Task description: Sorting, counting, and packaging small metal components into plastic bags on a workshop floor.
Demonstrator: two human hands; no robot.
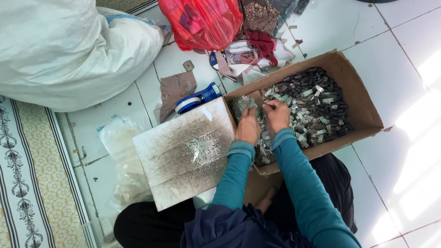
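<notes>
Left hand: the left hand [248,126] is laid knuckles-up inside the shallow brown cardboard box [363,110], its fingers curled down into the small metal pieces; whether anything is pinched between them cannot be told
Right hand: the right hand [278,115] is set just beside the left, fingertips bent together over the same heap; what is gripped, if anything, is hidden by the fingers
Sleeves: both forearms are covered by teal long sleeves [301,183], reaching from the lower edge up to the box
Small metal pieces: a heap of small silvery and dark metal pieces [317,108] is spread over the box floor, the dark ones gathered toward the far end, the silvery ones nearer the hands
Box position: the box is lain on the white tiled floor [404,55], at a slant, its near corner resting against the person's lap
Board: a flat, speckled white square board [183,154] is placed left of the box, touching its side, with a few silvery pieces at its middle
Tape dispenser: a blue tape dispenser with a white roll [197,98] is seen just beyond the board's far edge
Surroundings: a large white stuffed sack [69,50], a red plastic bag [202,20] and bundled cloth [257,46] are lain well behind; a clear plastic bag [119,151] is lain left of the board, beside a patterned mat [27,174]
</notes>
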